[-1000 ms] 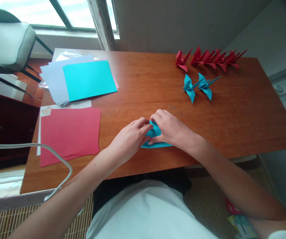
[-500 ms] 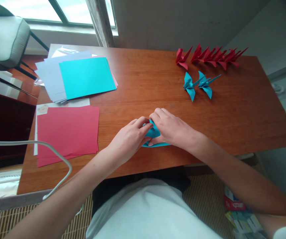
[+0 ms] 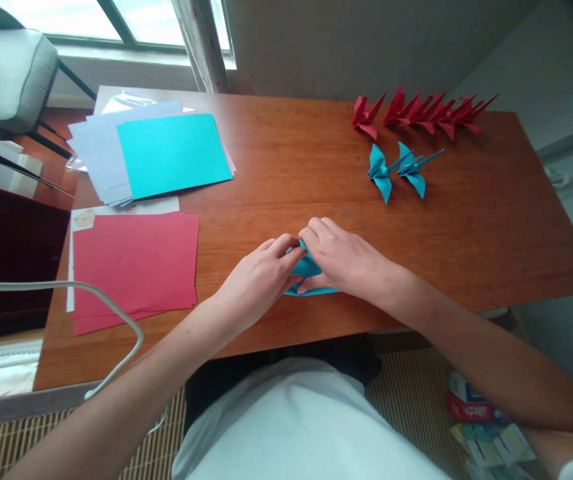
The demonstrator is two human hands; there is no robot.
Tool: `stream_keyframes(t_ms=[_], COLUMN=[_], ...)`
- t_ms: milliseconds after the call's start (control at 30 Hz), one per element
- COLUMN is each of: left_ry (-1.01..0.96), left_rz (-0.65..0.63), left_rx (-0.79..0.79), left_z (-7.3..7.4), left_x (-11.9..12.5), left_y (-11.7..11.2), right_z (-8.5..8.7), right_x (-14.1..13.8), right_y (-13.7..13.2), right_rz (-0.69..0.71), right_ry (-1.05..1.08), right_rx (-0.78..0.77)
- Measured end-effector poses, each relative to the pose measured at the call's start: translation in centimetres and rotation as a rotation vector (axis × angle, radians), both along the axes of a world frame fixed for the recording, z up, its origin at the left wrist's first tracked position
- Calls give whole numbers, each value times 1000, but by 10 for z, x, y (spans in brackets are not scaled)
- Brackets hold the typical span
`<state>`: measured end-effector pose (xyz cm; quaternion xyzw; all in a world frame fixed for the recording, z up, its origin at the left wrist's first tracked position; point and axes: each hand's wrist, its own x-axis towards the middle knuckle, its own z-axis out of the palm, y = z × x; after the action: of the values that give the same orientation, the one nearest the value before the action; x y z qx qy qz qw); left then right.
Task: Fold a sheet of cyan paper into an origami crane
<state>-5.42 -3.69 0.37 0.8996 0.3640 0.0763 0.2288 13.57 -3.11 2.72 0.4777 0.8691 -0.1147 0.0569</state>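
the folded paper (image 3: 310, 268) is bright blue, the same blue as the two blue cranes (image 3: 396, 170) farther back. the red cranes (image 3: 426, 110) in the row behind them are deep red. the desk (image 3: 291, 153) is reddish brown with a fine wood grain. the turquoise sheet (image 3: 171, 155) is plain and lies over pale lavender sheets (image 3: 94, 150). the red sheets (image 3: 134, 267) are plain too, on a white sheet (image 3: 121, 208). the shirt (image 3: 301, 427) is white. the chair cushion (image 3: 6, 73) is light grey. the floor mat (image 3: 411, 393) shows fine beige stripes. the cable (image 3: 126, 327) is off-white.
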Motion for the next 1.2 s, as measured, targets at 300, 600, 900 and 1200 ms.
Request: stream_keyframes(t_ms=[300, 600, 900, 1200], left_ry=[-10, -25, -10, -1], left_rz=[-6, -6, 0, 4], left_rx=[6, 24, -9, -11], left_z=[0, 0, 0, 0], left_x=[0, 0, 1, 1], left_y=[0, 1, 0, 0], right_z=[-1, -4, 0, 7], right_x=[1, 4, 1, -3], right_y=[2, 4, 1, 1], right_rz=[5, 17, 9, 36], right_ry=[23, 70, 26, -50], right_rx=[-15, -34, -23, -33])
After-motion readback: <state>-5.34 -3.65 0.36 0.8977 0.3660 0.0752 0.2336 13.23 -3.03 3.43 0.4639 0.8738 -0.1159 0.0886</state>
